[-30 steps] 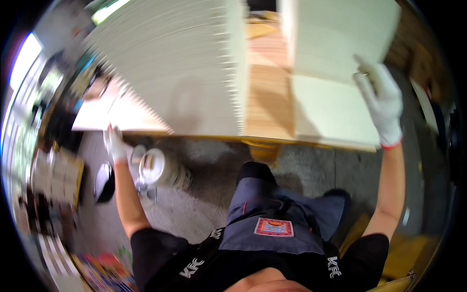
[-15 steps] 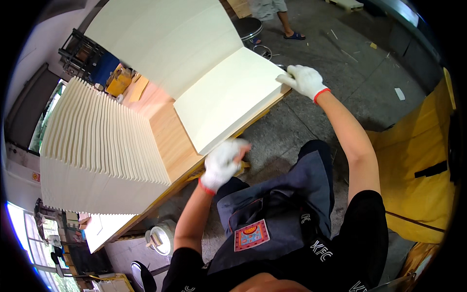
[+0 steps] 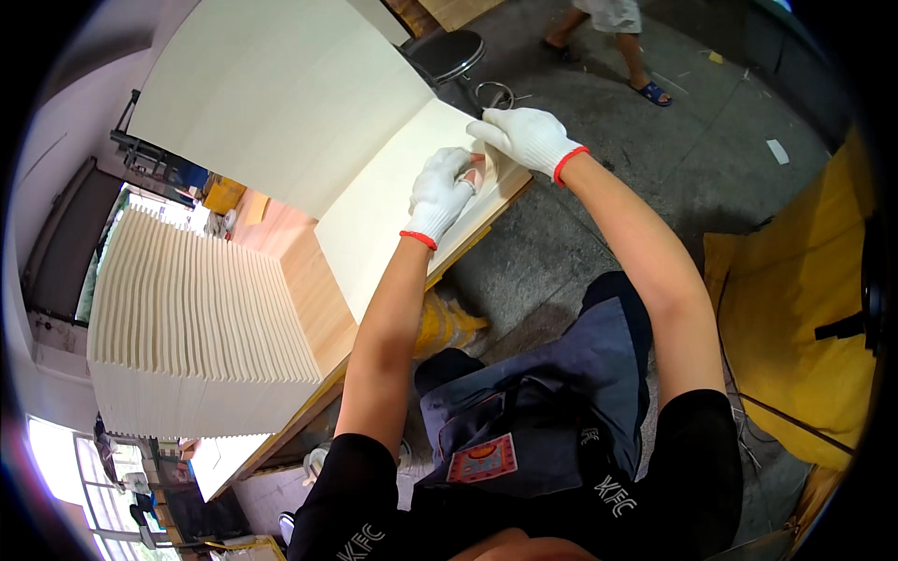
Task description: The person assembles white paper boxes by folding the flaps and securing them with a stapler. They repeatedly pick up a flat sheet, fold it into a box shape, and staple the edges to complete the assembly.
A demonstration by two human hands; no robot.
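Observation:
A stack of cream paper sheets [image 3: 367, 229] lies on the wooden table near its front edge. My left hand [image 3: 440, 194], in a white glove with bare fingertips showing, is on the stack near its right end, fingers closed on the sheets' edge. There, a few sheets curl up between my hands. At the far right corner, my right hand [image 3: 528, 138], also gloved in white, has its thumb over the top and its fingers closed round the sheets' corner. Behind the stack, a large cream sheet surface [image 3: 281, 103] rises at a slant.
A tall pile of cream bundles in staggered layers [image 3: 201, 309] fills the left of the wooden table [image 3: 313, 294]. Past the far corner stands a round black stool [image 3: 449, 54]. Yellow sheeting [image 3: 795, 327] hangs at my right. A person's legs [image 3: 629, 47] are at the top.
My left hand has moved from the stack's near corner up and right onto its edge. The sheets there now curl. The person in the background has stepped right.

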